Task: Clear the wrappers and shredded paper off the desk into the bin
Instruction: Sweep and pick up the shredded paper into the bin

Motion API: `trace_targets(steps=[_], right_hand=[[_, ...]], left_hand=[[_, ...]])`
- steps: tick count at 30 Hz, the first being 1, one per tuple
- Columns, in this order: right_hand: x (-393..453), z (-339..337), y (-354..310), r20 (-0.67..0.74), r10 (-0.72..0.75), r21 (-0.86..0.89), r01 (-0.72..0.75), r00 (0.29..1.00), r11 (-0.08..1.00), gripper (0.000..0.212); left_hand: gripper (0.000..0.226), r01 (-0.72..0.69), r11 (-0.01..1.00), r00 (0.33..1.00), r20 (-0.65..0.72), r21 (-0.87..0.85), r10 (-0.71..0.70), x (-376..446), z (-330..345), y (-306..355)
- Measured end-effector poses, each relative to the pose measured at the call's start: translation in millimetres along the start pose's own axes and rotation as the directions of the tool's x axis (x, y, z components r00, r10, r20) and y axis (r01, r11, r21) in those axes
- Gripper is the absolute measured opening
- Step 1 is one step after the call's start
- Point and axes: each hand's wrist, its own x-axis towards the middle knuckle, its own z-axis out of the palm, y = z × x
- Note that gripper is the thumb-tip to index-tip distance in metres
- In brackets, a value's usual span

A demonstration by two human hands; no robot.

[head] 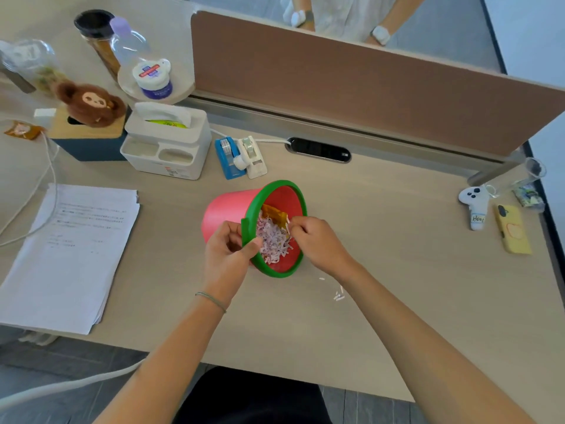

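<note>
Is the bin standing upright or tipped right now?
Tipped: the bin lies on its side, green rim facing the camera, left hand gripping it.

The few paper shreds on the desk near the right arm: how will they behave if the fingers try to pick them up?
The paper shreds look thin, tiny and scattered, so probably very light, floppy, and hard to pinch singly. Sweeping them along the desk may work better.

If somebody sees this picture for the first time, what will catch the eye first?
First, the pink plastic bin with a green rim, tipped on its side at mid-desk, holding pale shredded paper and an orange wrapper. The left hand grips its rim; the right hand pinches shreds at its mouth. A few stray paper shreds lie nearby.
</note>
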Motion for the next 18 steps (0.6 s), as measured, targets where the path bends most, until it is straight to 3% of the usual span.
trace_targets(steps=[4, 8, 11, 12, 15, 18], right_hand=[[29, 3, -19, 0.074, -0.014, -0.159, 0.026, 0.997, 0.987, 0.028], [39, 2, -28, 0.047, -0.015, -0.361, 0.031, 0.999, 0.932, 0.05], [41, -1, -33, 0.165, 0.013, -0.481, 0.069, 0.986, 0.874, 0.034], [39, -3, -34, 0.23, 0.03, -0.493, 0.09, 0.973, 0.866, 0.023], [30, -10, -38, 0.296, 0.004, -0.435, 0.131, 0.955, 0.891, 0.043], [21, -20, -27, 0.101, -0.035, -0.229, 0.057, 0.994, 0.972, 0.025]], left_hand=[[0.028, 0.02, 1.0, 1.0, 0.004, -0.016, -0.019, -2, -2, 5], [0.035, 0.012, 1.0, 1.0, -0.001, -0.015, -0.012, -1, -3, 4], [0.034, 0.01, 1.0, 1.0, -0.001, -0.002, -0.01, -2, -4, 2], [0.032, 0.008, 1.0, 1.0, 0.0, 0.0, -0.008, -2, -5, 2], [0.029, 0.008, 1.0, 1.0, 0.0, 0.007, -0.008, -2, -4, 2], [0.029, 0.016, 1.0, 1.0, 0.005, 0.01, -0.016, -3, -4, 3]])
